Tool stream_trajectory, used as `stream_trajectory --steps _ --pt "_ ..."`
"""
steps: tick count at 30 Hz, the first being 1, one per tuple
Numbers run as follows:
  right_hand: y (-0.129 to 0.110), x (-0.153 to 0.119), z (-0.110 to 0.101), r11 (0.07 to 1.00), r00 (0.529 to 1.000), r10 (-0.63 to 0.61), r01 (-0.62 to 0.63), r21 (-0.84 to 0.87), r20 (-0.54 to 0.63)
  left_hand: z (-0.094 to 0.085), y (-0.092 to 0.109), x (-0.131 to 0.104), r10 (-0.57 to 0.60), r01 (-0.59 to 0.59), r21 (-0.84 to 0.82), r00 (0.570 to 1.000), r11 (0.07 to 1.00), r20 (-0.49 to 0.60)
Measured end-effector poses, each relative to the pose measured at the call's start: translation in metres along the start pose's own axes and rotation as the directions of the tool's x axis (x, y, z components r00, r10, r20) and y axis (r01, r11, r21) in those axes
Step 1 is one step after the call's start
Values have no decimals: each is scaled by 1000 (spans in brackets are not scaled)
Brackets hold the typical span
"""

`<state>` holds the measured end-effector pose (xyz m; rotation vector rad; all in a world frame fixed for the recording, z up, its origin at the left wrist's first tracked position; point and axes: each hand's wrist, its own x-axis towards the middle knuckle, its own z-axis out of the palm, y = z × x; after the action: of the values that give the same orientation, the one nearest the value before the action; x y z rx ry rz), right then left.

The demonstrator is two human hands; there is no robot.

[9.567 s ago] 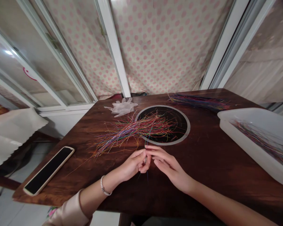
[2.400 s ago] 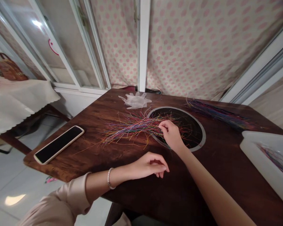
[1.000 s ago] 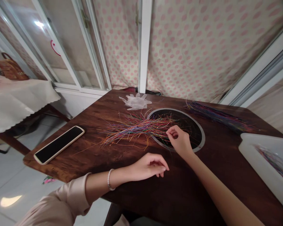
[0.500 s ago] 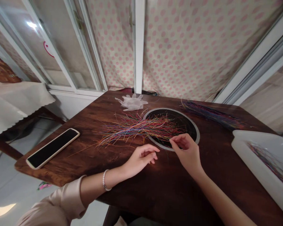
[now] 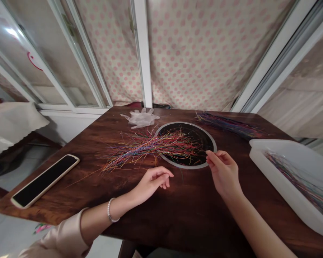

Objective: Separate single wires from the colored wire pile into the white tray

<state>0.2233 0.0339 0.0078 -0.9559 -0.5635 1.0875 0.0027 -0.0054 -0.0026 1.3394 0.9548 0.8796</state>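
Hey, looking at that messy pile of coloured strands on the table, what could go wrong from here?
The pile of strands lies crossed and loose, so drawing one out might tangle others. The bracelet could snag stray ends if the left hand reaches in. Anything pinched by the right hand is too fine to make out clearly, and might slip unnoticed.

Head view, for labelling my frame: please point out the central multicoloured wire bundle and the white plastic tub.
Central multicoloured wire bundle (image 5: 154, 144): head view, middle of its strands.
White plastic tub (image 5: 284, 184): head view, its side wall.
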Motion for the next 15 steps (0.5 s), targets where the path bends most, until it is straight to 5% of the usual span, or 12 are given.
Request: stream_trajectory --steps 15 --pt "-33 17 -21 980 967 -108 143 140 -230 0 -1 1 -12 12 19 1000 1000 13"
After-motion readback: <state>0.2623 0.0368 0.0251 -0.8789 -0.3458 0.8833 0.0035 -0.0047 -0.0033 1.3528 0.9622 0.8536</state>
